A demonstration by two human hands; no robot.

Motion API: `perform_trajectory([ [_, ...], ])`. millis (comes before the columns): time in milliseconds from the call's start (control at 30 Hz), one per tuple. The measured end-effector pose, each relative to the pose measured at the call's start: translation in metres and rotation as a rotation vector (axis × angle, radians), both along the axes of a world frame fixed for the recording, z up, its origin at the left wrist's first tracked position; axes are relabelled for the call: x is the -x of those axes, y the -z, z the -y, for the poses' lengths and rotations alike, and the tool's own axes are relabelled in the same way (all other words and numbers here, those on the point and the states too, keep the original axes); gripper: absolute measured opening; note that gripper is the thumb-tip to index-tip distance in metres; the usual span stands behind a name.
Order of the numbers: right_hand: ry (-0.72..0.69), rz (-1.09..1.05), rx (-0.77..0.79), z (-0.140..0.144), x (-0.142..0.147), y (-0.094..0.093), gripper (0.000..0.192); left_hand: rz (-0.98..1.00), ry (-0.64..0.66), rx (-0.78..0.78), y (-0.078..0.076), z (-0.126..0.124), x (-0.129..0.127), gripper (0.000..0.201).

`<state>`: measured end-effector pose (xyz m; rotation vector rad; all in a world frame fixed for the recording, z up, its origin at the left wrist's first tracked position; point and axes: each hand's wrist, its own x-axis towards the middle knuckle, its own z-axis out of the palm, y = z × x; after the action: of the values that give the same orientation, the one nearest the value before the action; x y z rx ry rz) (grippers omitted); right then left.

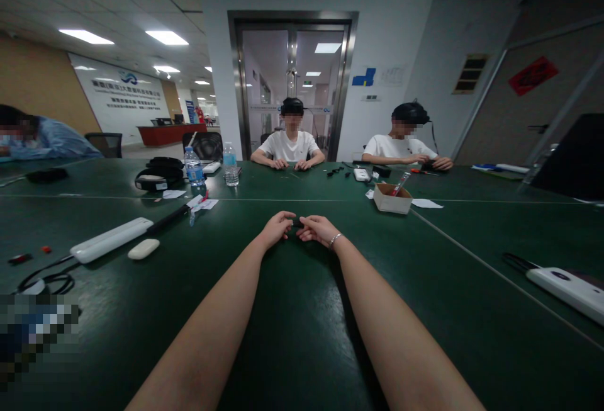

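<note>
My left hand (276, 230) and my right hand (319, 230) meet above the green table (292, 310), arms stretched out in front of me. Between their fingertips is a small black object (297, 223), too small and dark to name. The fingers of both hands are closed on it, the right thumb and forefinger pinching its near end. Much of it is hidden by the fingers. A bracelet (335, 240) circles my right wrist.
A small open box (392, 199) with a tube-like item stands ahead right. Two water bottles (231, 164), a black case (160, 174), a white power strip (111, 240) and a pale oval item (144, 249) lie left. Two people (290, 146) sit opposite, their hands on the table.
</note>
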<state>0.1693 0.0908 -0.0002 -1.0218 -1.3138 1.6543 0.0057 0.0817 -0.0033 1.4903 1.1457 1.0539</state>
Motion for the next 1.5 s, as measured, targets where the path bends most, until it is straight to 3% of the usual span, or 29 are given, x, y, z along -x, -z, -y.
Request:
perform_trajectory([
  [233, -0.041, 0.010, -0.065, 0.004, -0.004, -0.002, 0.018, 0.020, 0.035, 0.013, -0.002, 0.000, 0.001, 0.028],
  [333, -0.091, -0.048, -0.136, 0.008, -0.010, -0.005, 0.063, 0.031, 0.033, -0.001, 0.001, -0.002, 0.001, 0.027],
  [367, -0.097, -0.044, -0.143, 0.008, -0.010, -0.006, 0.070, 0.030, 0.035, -0.009, 0.002, -0.003, 0.002, 0.028],
  [400, -0.099, -0.022, -0.134, 0.008, -0.010, -0.007, 0.069, 0.027, 0.037, -0.016, 0.003, -0.003, 0.002, 0.028],
  [500, -0.080, 0.102, -0.084, 0.004, -0.004, -0.005, 0.040, 0.014, 0.040, -0.032, 0.003, -0.003, 0.002, 0.027],
  [633, -0.060, 0.127, -0.126, 0.002, -0.002, -0.003, 0.029, 0.020, 0.049, -0.052, 0.002, -0.001, 0.003, 0.026],
  [733, -0.079, -0.015, -0.206, 0.003, -0.008, -0.003, 0.067, 0.034, 0.035, -0.050, 0.001, 0.000, 0.003, 0.025],
  [800, -0.083, -0.026, -0.186, 0.004, -0.010, -0.004, 0.074, 0.039, 0.034, -0.045, 0.001, 0.000, 0.003, 0.025],
  [933, -0.041, 0.118, -0.080, 0.001, -0.002, -0.003, 0.042, 0.025, 0.038, -0.056, 0.002, -0.001, 0.003, 0.025],
  [1033, -0.018, 0.138, -0.091, 0.001, -0.001, -0.004, 0.032, 0.029, 0.034, -0.052, 0.002, -0.001, 0.003, 0.025],
  [1067, -0.035, 0.097, -0.115, 0.003, -0.003, -0.005, 0.035, 0.036, 0.028, -0.050, 0.002, -0.002, 0.004, 0.025],
  [1167, -0.106, -0.058, -0.150, 0.008, -0.011, -0.008, 0.072, 0.054, 0.018, -0.047, 0.003, -0.003, 0.004, 0.025],
  [1233, -0.120, -0.079, -0.118, 0.009, -0.013, -0.009, 0.077, 0.059, 0.025, -0.047, 0.003, -0.004, 0.004, 0.025],
  [1367, -0.052, 0.038, -0.039, 0.006, -0.005, -0.008, 0.042, 0.047, 0.016, -0.055, 0.003, -0.002, 0.003, 0.024],
  [1500, -0.020, 0.104, -0.053, 0.003, 0.000, -0.007, 0.028, 0.044, 0.015, -0.054, 0.001, -0.001, 0.004, 0.024],
])
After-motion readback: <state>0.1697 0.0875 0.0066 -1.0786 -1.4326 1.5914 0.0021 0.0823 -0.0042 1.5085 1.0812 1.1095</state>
